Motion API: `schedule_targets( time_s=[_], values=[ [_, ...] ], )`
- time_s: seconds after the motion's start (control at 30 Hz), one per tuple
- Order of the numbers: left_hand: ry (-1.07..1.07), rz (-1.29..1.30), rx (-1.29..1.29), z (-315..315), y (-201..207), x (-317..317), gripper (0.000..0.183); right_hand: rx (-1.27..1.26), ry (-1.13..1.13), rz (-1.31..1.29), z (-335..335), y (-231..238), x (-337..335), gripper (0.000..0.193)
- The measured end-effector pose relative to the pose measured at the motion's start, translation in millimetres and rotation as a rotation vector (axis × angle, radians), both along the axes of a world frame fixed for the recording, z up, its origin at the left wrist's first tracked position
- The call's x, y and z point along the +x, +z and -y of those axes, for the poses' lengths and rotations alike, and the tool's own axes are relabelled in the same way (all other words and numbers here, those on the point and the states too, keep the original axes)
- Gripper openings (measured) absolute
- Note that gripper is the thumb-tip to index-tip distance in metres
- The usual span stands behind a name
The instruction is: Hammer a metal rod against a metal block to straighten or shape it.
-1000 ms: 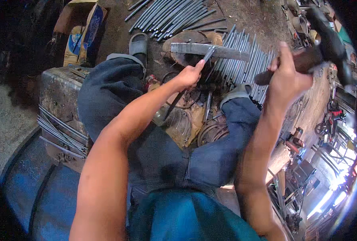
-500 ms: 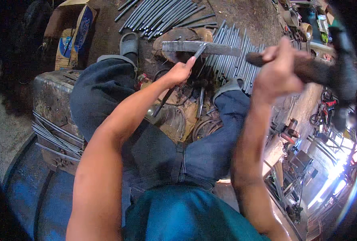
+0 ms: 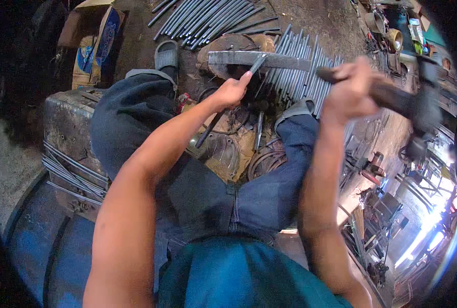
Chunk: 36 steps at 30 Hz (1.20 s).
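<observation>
My left hand (image 3: pixel 231 93) is closed around a slim metal rod (image 3: pixel 217 121) that slants from lower left to upper right. Its bright, flattened-looking upper end (image 3: pixel 259 62) rests on or just over a long narrow steel anvil bar (image 3: pixel 228 58). Under the bar is a round brown stump (image 3: pixel 210 46). Raised on the right, my right hand (image 3: pixel 353 95) grips the thick handle of a hammer (image 3: pixel 424 105). The hammer's dark head is at the far right, smeared by motion and well apart from the rod.
Many grey rods (image 3: pixel 203 20) lie beyond the stump, with another pile (image 3: pixel 295 61) beside it. A second hammer (image 3: pixel 260 126) stands between my legs. A worn metal box (image 3: pixel 67 123) with thin rods is at left, a cardboard box (image 3: pixel 97 46) behind it. Tools clutter the right side.
The hammer and my right hand have shifted a little, the head moving slightly left and down. My left hand and the rod have stayed nearly in place on the anvil bar.
</observation>
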<state>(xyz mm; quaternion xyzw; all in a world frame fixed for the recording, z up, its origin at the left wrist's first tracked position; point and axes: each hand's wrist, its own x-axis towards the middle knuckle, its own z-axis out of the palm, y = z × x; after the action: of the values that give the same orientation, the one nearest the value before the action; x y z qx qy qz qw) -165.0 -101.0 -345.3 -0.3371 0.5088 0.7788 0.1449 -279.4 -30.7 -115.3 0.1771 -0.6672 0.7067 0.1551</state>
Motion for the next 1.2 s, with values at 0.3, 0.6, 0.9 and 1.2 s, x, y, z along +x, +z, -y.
schedule_targets(
  time_s=[0.3,0.6,0.9,1.2],
  values=[
    [0.029,0.023,0.082,4,8,6,0.061,0.801,0.035,0.283,-25,10,-31,0.016],
    [-0.02,0.003,0.035,-7,11,3,0.061,1.004,0.045,0.438,-59,-129,25,0.03],
    [-0.001,0.046,-0.019,5,8,3,0.065,0.407,0.201,-0.173,-19,150,-80,0.023],
    [-0.116,0.018,-0.262,-11,-15,5,0.076,1.007,0.012,0.359,-63,-118,-24,0.01]
  ],
)
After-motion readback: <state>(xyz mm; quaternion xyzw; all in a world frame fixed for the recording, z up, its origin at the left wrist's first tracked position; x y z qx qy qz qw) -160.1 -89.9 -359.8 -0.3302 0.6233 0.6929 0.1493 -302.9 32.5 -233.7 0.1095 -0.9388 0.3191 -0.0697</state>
